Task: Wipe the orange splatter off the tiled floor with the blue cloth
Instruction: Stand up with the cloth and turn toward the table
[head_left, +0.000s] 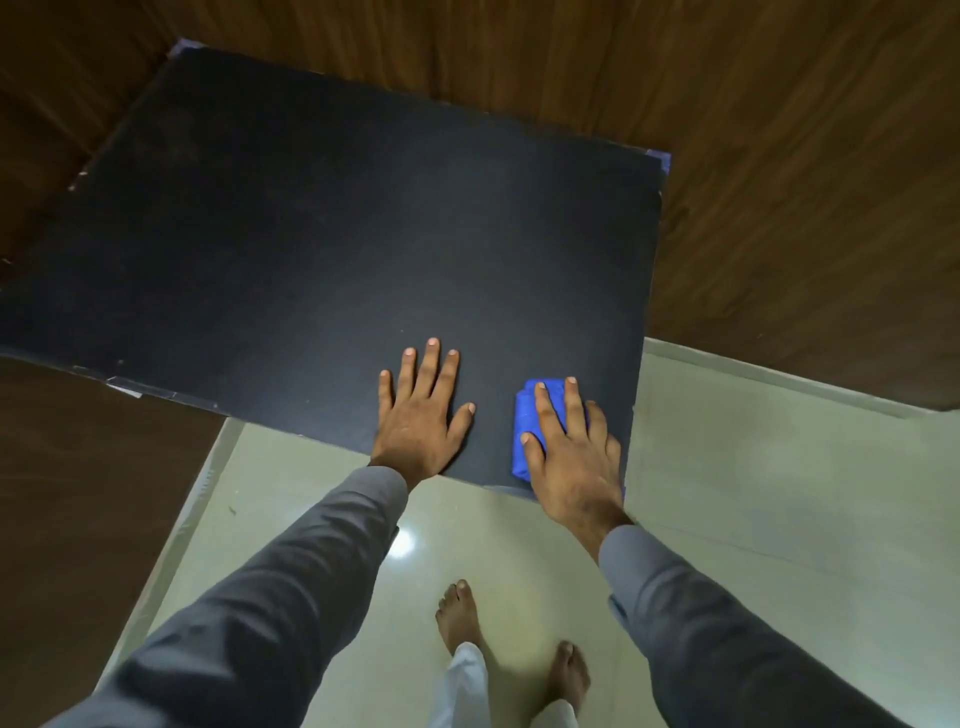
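Down in the head view, both hands are resting on a dark tabletop (311, 234), near its front right corner. The left hand (418, 415) is lying flat on the bare surface with its fingers spread apart and holding nothing. The right hand (569, 457) is pressing down on the blue cloth (527, 415), which is bunched into a folded wad; the fingers are draped over its top and the thumb is lying against its left side, so the hand is closing loosely onto the cloth against the table. The cloth is sitting on the tabletop just beside the right edge, a little apart from the left hand. Grey sleeves (291, 582) are covering both forearms down to the wrists. Below the table edge, the pale tiled floor (779, 493) is showing glossy, with a small bright reflection near the left sleeve. Two bare feet (460, 613) are standing on the tiles, with light trouser hems above them. Wood-grain panels (805, 156) are surrounding the table at the back and at both sides. Whether any orange splatter is lying on the tiles, the picture is not showing.
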